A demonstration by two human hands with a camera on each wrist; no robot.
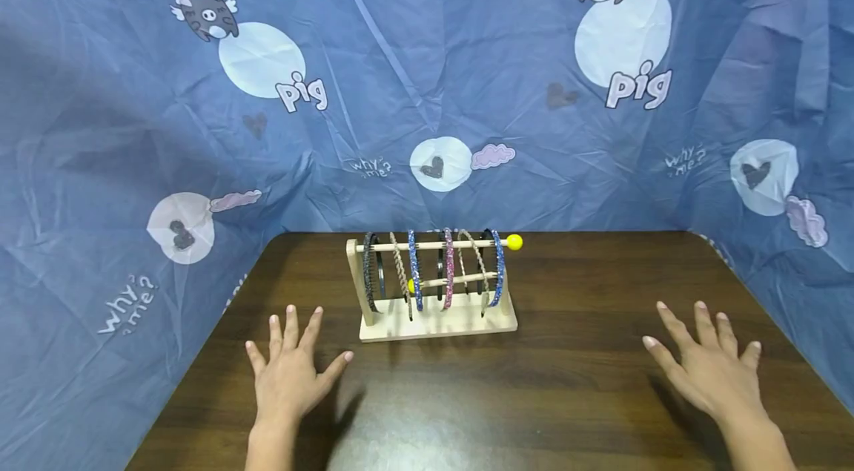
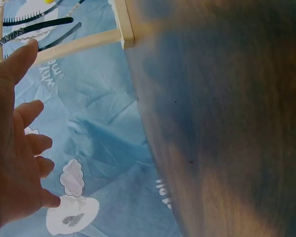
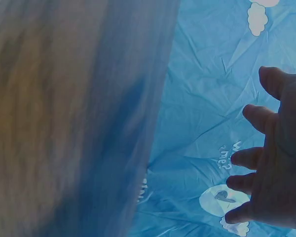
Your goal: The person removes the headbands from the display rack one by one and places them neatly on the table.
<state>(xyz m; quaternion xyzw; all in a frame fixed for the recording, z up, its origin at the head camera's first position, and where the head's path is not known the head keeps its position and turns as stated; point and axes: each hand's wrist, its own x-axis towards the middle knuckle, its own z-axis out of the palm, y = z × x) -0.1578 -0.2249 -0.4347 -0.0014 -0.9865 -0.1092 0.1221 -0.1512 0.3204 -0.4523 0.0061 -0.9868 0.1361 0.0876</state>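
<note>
A light wooden rack (image 1: pixel 437 328) with two rods stands near the back middle of the table. Several headbands hang on it: a black one (image 1: pixel 368 274), braided beige ones, a pink glittery one (image 1: pixel 449 271), and blue glittery ones, one of them at the right end (image 1: pixel 499 271). My left hand (image 1: pixel 287 378) hovers front-left of the rack, fingers spread, holding nothing. Farther off, to the right of the rack, my right hand (image 1: pixel 720 378) is likewise spread with nothing in it. The left wrist view shows the left hand (image 2: pixel 15 148) apart from the rack's base (image 2: pixel 124 24).
The dark brown wooden table (image 1: pixel 567 412) lies under both hands. A blue cloth (image 1: pixel 373 85) printed with pigs and clouds hangs behind and along both sides. A yellow ball (image 1: pixel 514 242) caps the upper rod's right end; another yellow ball (image 1: pixel 412 285) caps the lower rod's left.
</note>
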